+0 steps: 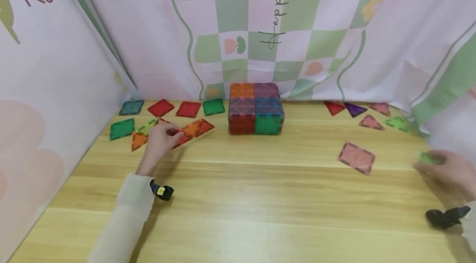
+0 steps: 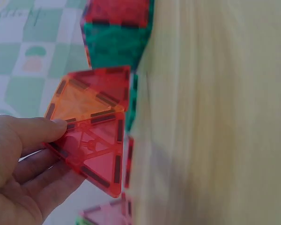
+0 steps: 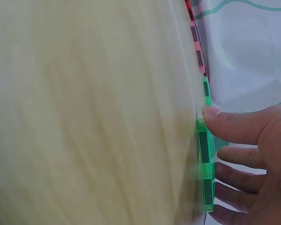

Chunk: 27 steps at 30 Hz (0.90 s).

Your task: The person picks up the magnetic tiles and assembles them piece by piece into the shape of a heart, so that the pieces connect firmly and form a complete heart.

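Observation:
My left hand [image 1: 159,141] pinches a joined strip of red and orange triangular magnetic tiles [image 2: 86,101], thumb in front and fingers behind. The strip is lifted and tilted at the left of the table. Far right in the head view, my slightly blurred right hand [image 1: 451,168] holds a light-green magnetic tile [image 3: 206,164] near the tabletop, thumb and fingers at its edges. Its full shape is hidden, since the right wrist view shows it edge-on. At the back centre stands a box built of coloured square tiles [image 1: 256,116], between the hands.
Several square tiles lie back left, among them a red tile [image 1: 188,109] and a green tile [image 1: 122,129]. An orange triangle [image 1: 139,141] lies beside my left hand. Several triangles, including a purple triangle [image 1: 355,109], lie back right. A pink square tile [image 1: 357,157] lies nearer.

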{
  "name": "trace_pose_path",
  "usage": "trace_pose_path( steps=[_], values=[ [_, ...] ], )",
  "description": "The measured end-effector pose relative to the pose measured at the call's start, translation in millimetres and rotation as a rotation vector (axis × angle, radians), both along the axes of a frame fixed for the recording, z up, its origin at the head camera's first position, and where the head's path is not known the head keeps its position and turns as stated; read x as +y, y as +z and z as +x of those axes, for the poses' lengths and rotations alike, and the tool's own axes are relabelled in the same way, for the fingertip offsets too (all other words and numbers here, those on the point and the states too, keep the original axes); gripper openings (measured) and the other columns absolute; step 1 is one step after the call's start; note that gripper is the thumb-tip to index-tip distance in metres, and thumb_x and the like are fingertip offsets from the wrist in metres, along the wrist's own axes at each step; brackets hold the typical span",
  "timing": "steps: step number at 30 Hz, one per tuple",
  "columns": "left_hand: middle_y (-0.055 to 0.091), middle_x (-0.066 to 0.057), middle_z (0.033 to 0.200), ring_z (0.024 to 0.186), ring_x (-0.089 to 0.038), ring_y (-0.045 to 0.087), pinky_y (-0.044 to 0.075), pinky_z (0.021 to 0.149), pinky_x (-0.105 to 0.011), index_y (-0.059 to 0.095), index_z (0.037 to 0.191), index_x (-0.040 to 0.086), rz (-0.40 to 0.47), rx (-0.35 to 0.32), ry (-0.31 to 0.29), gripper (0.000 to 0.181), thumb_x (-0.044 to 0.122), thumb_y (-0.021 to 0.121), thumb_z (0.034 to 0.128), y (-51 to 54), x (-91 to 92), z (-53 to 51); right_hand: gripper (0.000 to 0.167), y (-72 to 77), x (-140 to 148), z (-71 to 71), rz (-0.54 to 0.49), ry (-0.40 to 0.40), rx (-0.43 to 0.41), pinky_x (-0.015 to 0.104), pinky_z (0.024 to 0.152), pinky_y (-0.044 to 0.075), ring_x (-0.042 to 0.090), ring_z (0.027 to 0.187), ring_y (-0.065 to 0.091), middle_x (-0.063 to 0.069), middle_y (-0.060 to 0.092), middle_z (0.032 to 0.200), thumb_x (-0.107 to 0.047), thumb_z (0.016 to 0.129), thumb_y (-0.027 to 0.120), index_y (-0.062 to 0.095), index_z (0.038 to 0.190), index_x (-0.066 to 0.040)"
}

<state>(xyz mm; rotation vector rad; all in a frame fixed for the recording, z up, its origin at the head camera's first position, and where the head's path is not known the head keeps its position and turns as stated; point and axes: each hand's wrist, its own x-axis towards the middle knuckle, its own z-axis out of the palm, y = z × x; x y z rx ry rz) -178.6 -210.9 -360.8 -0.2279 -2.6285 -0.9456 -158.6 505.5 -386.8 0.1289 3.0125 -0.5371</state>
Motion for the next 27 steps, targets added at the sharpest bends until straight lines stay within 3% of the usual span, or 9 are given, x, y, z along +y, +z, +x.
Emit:
trace_pose_path(
  steps=[6, 11, 16, 19, 22, 24, 26, 27],
  values=[
    [0.070, -0.025, 0.092, 0.079, -0.036, 0.065, 0.052, 0.069, -0.047, 0.072, 0.096, -0.007, -0.003, 0.022, 0.100, 0.017, 0.006, 0.068, 0.0850, -11.5, -25.8, 4.1, 0.078, 1.0, -3.3, 0.0, 0.009, 0.000, 0.034, 0.069, 0.082, 0.034, 0.064, 0.100, 0.037, 0.053, 0.029, 0.121, -0.040, 0.091, 0.060, 0.032, 0.123, 0.026],
    [0.071, -0.023, 0.085, 0.074, -0.034, 0.066, 0.051, 0.064, -0.039, 0.072, 0.093, -0.006, 0.004, 0.027, 0.176, 0.015, 0.006, 0.068, 0.0855, -17.6, -41.5, 6.8, 0.084, -0.5, -1.1, 0.4, 0.003, -0.016, 0.032, 0.068, 0.083, 0.034, 0.065, 0.101, 0.036, 0.053, 0.028, 0.121, -0.040, 0.089, 0.063, 0.029, 0.125, 0.028],
    [0.070, -0.023, 0.083, 0.073, -0.031, 0.065, 0.049, 0.060, -0.031, 0.072, 0.092, -0.006, 0.028, -0.006, 0.208, 0.014, 0.006, 0.066, 0.0866, -17.2, -48.8, 9.8, 0.091, -0.3, 2.1, -0.2, -0.013, -0.039, -0.004, 0.070, 0.085, 0.031, 0.065, 0.104, 0.033, 0.053, 0.026, 0.123, -0.045, 0.089, 0.062, 0.024, 0.128, 0.028],
    [0.070, -0.023, 0.084, 0.074, -0.032, 0.066, 0.050, 0.062, -0.032, 0.072, 0.092, -0.005, 0.027, -0.021, 0.216, 0.015, 0.007, 0.066, 0.0868, -16.6, -50.5, 10.9, 0.091, -0.4, 1.6, 0.0, -0.055, -0.046, -0.008, 0.070, 0.086, 0.030, 0.065, 0.106, 0.031, 0.052, 0.025, 0.125, -0.044, 0.090, 0.061, 0.021, 0.130, 0.027],
    [0.070, -0.023, 0.084, 0.075, -0.032, 0.066, 0.051, 0.065, -0.037, 0.071, 0.092, -0.006, 0.016, -0.025, 0.213, 0.015, 0.007, 0.066, 0.0868, -17.0, -51.8, 11.2, 0.084, 1.4, -2.0, 0.2, -0.092, -0.035, 0.044, 0.068, 0.083, 0.032, 0.064, 0.105, 0.032, 0.052, 0.027, 0.124, -0.036, 0.091, 0.063, 0.023, 0.130, 0.027],
    [0.070, -0.023, 0.084, 0.075, -0.033, 0.065, 0.051, 0.066, -0.039, 0.071, 0.092, -0.007, 0.012, -0.026, 0.210, 0.015, 0.006, 0.065, 0.0866, -17.2, -52.5, 11.7, 0.075, 4.1, -6.3, -0.1, -0.100, -0.013, 0.102, 0.060, 0.079, 0.041, 0.063, 0.102, 0.036, 0.053, 0.030, 0.122, -0.028, 0.090, 0.065, 0.029, 0.128, 0.026],
    [0.069, -0.024, 0.084, 0.076, -0.033, 0.065, 0.051, 0.067, -0.040, 0.070, 0.091, -0.007, 0.010, -0.032, 0.204, 0.015, 0.006, 0.065, 0.0867, -17.4, -53.2, 11.8, 0.063, 8.2, -11.3, -1.9, -0.096, 0.009, 0.170, 0.043, 0.070, 0.049, 0.040, 0.087, 0.057, 0.051, 0.039, 0.116, -0.020, 0.088, 0.067, 0.038, 0.121, 0.025],
    [0.069, -0.024, 0.084, 0.076, -0.034, 0.065, 0.051, 0.067, -0.041, 0.070, 0.091, -0.008, 0.011, -0.036, 0.202, 0.015, 0.006, 0.065, 0.0867, -17.2, -53.3, 12.1, 0.058, 11.3, -14.8, -2.7, -0.091, 0.019, 0.195, 0.034, 0.063, 0.049, 0.034, 0.080, 0.059, 0.050, 0.042, 0.113, -0.017, 0.087, 0.068, 0.041, 0.117, 0.025]
  ],
)
